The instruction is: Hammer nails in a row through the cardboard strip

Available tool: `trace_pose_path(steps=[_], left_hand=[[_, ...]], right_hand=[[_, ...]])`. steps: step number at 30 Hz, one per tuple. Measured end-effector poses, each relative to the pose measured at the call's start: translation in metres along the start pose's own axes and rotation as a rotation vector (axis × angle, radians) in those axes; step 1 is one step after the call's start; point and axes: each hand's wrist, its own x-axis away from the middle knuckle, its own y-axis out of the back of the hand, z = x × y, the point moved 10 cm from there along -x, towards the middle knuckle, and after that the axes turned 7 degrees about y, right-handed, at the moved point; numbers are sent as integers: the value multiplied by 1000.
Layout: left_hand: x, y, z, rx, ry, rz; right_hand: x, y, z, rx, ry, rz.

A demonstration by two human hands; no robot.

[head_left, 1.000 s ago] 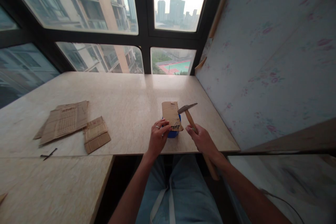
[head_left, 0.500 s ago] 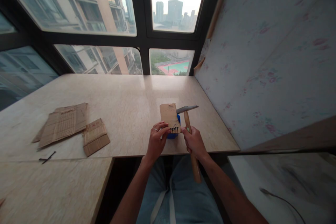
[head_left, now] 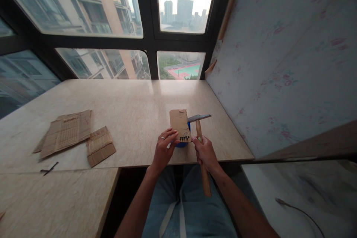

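Observation:
A small piece of cardboard lies over a blue object, mostly hidden beneath it. Several dark nails or screws stand in a row along the cardboard's near edge. My left hand, with a ring on one finger, is closed on the cardboard's left near side. My right hand is wrapped round the wooden handle of a hammer. The hammer's metal head points up and away, just right of the cardboard. The thumb and forefinger of my right hand are by the cardboard's near right corner.
Stacked cardboard sheets and a folded cardboard piece lie at left on the stone-look ledge. Two crossed black strips are nearer. A patterned wall bounds the right side. A cable lies on a white surface lower right.
The view shifts slightly. My left hand has slid a little leftward and down along the cardboard; the hammer stays in my right hand at nearly the same place.

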Motion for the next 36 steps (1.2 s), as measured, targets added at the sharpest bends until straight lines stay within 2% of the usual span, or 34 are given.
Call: trace_pose_path(steps=[5,11,14,23,36], left_hand=[[-5,-3,-10,-59,1,27],[-19,-21,-18,-107,24,182],[-22,-25,-20,-77,34,220],[-21,-32,-7,-30,103,212],[-23,-32,-8,-47,126,216]], right_hand=[[0,7,3,28,38,-25],[1,16,15,68,90,-33],[0,15,22,88,116,2],[-9,-1,29,227,161,101],[-13,-13,27,188,146,169]])
